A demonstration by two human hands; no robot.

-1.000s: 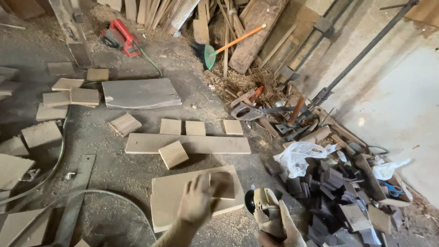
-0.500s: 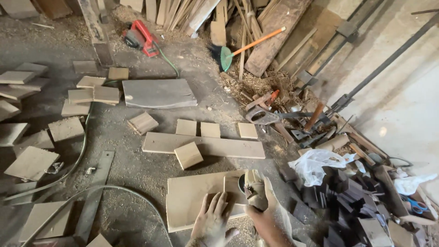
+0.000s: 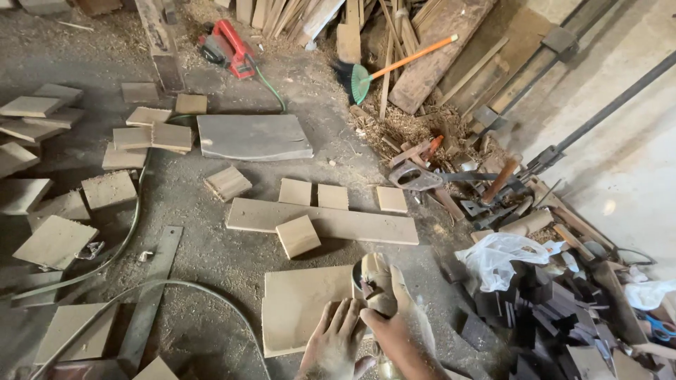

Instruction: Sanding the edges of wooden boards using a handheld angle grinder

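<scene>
A wide pale wooden board (image 3: 299, 306) lies flat on the dusty floor just in front of me. My left hand (image 3: 336, 339) presses palm-down on its near right part, fingers spread. My right hand (image 3: 391, 320) grips a dust-covered handheld power tool (image 3: 374, 281) with a round dark head, held over the board's right edge. The small wood piece under the tool is hidden by my hands. A small square wood block (image 3: 298, 236) rests on a long plank (image 3: 322, 222) just beyond.
Several square wood blocks (image 3: 296, 191) lie scattered across the floor. A red power tool (image 3: 228, 48) with a green cable sits at the back. A broom (image 3: 394, 63), handsaw (image 3: 422, 176), a white plastic bag (image 3: 503, 255) and dark offcuts (image 3: 556, 317) crowd the right side.
My left hand dropped from holding a small wood piece up to lying flat on the board. My right hand brought the tool in next to it. The view shifted.
</scene>
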